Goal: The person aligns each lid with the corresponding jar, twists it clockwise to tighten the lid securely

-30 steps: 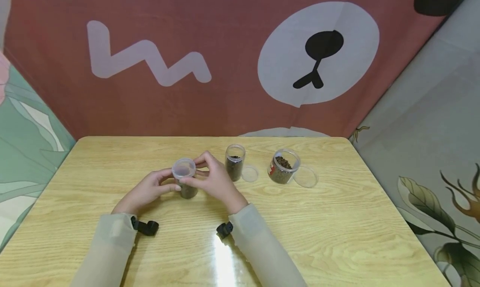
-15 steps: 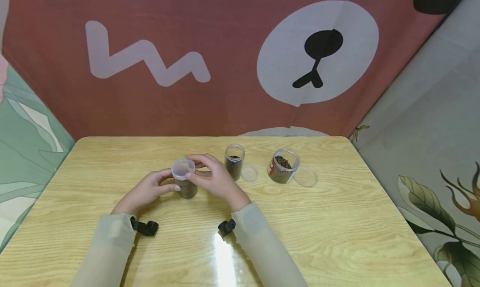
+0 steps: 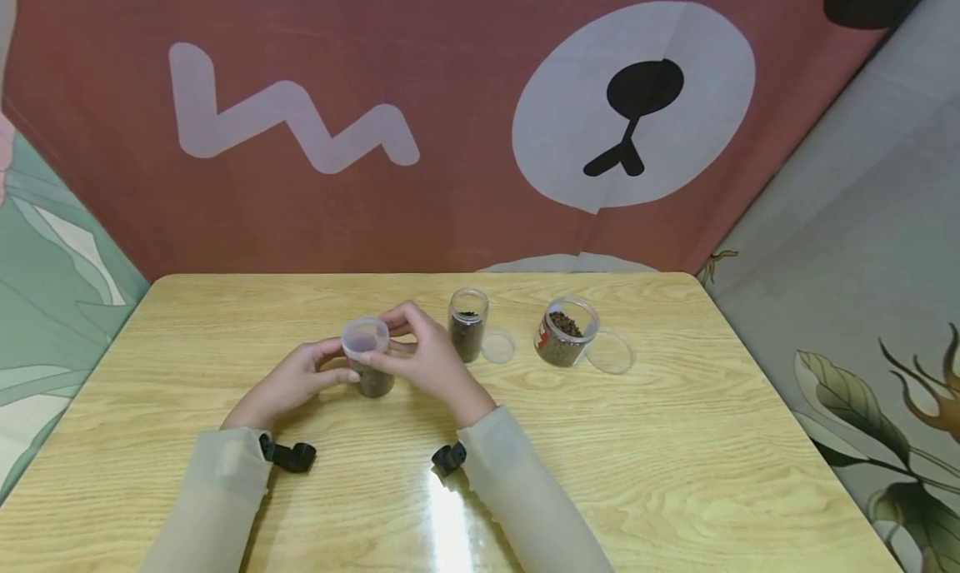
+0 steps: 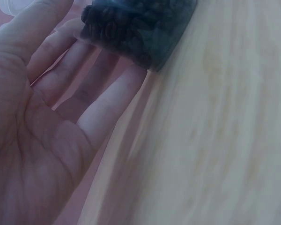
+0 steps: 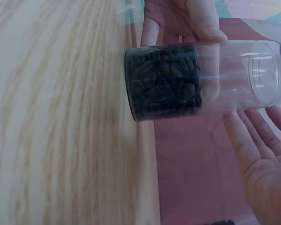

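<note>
A clear plastic jar (image 3: pixel 373 381), its lower part filled with dark coffee beans (image 5: pixel 164 82), stands upright on the table left of the middle. My left hand (image 3: pixel 303 373) grips its side, thumb in front and fingers behind. At the top, the thumb and fingers of my right hand (image 3: pixel 431 361) hold the translucent lid (image 3: pixel 365 336) by its edge. In the left wrist view the jar's bottom part (image 4: pixel 136 33) shows beyond my fingertips. The right wrist view shows the left thumb against the jar wall and the right fingers near the lid end.
A narrow uncapped jar (image 3: pixel 467 340) of dark grains stands right of the hands, with a round lid (image 3: pixel 498 346) beside it. Farther right is a wider uncapped jar (image 3: pixel 558 348) of brown bits, its clear lid (image 3: pixel 611 354) lying alongside. A printed cloth hangs behind the table (image 3: pixel 675 440).
My right fingers and thumb shifted round the lid's edge, away from me, then came back toward the front. The left hand and the jar stayed nearly still.
</note>
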A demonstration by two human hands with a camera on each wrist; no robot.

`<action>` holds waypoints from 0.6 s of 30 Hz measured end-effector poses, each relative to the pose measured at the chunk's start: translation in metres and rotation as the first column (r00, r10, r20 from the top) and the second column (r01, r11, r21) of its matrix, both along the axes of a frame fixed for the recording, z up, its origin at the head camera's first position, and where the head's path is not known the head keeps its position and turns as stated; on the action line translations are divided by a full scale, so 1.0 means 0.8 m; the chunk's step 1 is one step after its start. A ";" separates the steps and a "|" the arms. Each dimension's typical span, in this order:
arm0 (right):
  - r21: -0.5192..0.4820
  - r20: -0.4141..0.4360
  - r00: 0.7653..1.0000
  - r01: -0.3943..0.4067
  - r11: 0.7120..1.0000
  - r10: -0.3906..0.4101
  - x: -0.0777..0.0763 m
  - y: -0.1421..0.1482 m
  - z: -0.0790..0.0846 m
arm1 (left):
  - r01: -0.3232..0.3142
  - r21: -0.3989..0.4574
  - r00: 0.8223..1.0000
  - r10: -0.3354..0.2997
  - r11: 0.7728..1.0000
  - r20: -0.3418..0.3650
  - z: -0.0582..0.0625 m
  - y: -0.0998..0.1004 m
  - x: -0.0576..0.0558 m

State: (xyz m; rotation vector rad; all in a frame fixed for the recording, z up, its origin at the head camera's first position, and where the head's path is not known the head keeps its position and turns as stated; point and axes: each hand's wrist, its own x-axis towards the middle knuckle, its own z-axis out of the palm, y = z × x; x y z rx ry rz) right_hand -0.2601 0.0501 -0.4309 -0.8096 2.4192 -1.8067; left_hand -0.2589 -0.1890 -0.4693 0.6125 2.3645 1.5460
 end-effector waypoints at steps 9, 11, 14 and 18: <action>-0.045 0.007 0.995 -0.099 0.994 0.100 -0.006 0.007 -0.002 | -0.003 0.004 1.000 0.003 1.000 0.013 0.001 0.001 0.001; -0.036 -0.013 0.993 -0.120 0.992 0.120 -0.007 0.009 -0.003 | -0.001 0.004 1.000 0.001 1.000 0.017 0.001 0.000 0.001; -0.037 -0.024 0.990 -0.142 0.989 0.141 -0.008 0.011 -0.003 | -0.002 0.002 1.000 0.001 1.000 0.012 0.001 0.000 0.001; -0.071 0.010 0.989 -0.145 0.987 0.146 -0.008 0.010 -0.002 | 0.001 0.000 1.000 -0.001 1.000 0.003 0.001 0.000 0.001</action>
